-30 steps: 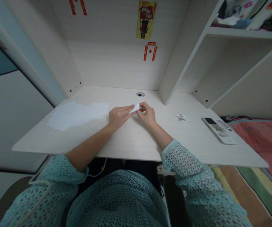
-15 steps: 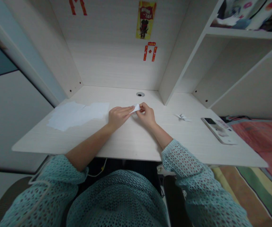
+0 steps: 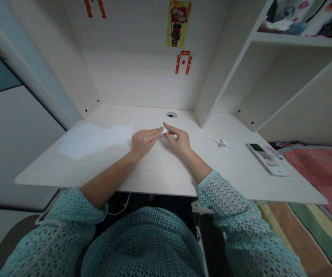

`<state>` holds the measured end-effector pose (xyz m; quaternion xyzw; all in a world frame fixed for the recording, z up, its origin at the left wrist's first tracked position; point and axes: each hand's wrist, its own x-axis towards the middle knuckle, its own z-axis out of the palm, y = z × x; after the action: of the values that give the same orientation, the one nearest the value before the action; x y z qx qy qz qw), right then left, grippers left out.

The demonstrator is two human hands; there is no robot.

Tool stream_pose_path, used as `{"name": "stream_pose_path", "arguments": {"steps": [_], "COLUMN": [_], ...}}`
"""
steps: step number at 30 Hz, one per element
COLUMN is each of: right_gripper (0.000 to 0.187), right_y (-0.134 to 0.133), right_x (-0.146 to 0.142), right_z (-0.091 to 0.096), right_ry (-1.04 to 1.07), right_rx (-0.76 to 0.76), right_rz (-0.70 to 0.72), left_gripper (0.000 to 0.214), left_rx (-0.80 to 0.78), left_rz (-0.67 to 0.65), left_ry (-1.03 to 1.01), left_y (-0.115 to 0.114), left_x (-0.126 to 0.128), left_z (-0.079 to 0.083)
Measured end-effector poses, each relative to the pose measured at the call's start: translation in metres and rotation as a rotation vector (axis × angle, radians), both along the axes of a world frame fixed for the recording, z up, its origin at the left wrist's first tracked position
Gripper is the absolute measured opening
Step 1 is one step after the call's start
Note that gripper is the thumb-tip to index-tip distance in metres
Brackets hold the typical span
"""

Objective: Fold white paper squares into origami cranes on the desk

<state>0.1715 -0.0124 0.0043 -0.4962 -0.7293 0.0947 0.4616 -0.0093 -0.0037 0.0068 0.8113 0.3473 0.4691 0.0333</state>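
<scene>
A small folded piece of white paper (image 3: 164, 131) is held between my two hands, just above the middle of the desk; most of it is hidden by fingers. My left hand (image 3: 145, 141) has its fingers pressed together on the paper's left part. On the other side, my right hand (image 3: 180, 139) pinches the paper's right end, its index finger raised along the far side. To the right on the desk lies a small folded white paper figure (image 3: 223, 143), apart from both hands. Loose white paper sheets (image 3: 89, 141) overlap one another at the left.
A phone-like white device (image 3: 267, 159) with a dark patch lies near the desk's right side. The white desk (image 3: 160, 177) has a round cable hole (image 3: 171, 115) at the back. An upright panel (image 3: 212, 88) rises behind my right hand. Bedding (image 3: 319, 165) borders the right.
My right index finger has lifted and stretched over the far side of the paper, and less of the paper shows. My left hand has barely moved.
</scene>
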Motion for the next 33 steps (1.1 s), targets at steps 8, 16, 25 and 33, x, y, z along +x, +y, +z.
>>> {"name": "stream_pose_path", "arguments": {"steps": [8,16,25,33], "right_gripper": [0.036,0.035,0.029,0.026], "right_y": [0.012,0.013,0.014,0.005], "right_x": [-0.003,-0.001,-0.004,-0.004], "right_z": [-0.012,-0.01,-0.008,0.002], "right_ry": [0.314,0.371,0.515,0.373], "right_rx": [0.0,-0.03,-0.049,0.026], "right_rz": [0.163,0.194,0.277,0.175], "left_gripper": [0.028,0.033,0.052,0.041], "left_rx": [0.277,0.012,-0.91,-1.102], "left_rz": [0.012,-0.005,-0.396,-0.396], "left_ry": [0.208,0.061,-0.457,-0.616], "left_y": [-0.001,-0.008,0.009,0.006], "left_x": [0.0,0.004,0.011,0.01], "left_z": [-0.001,0.005,-0.01,-0.008]}}
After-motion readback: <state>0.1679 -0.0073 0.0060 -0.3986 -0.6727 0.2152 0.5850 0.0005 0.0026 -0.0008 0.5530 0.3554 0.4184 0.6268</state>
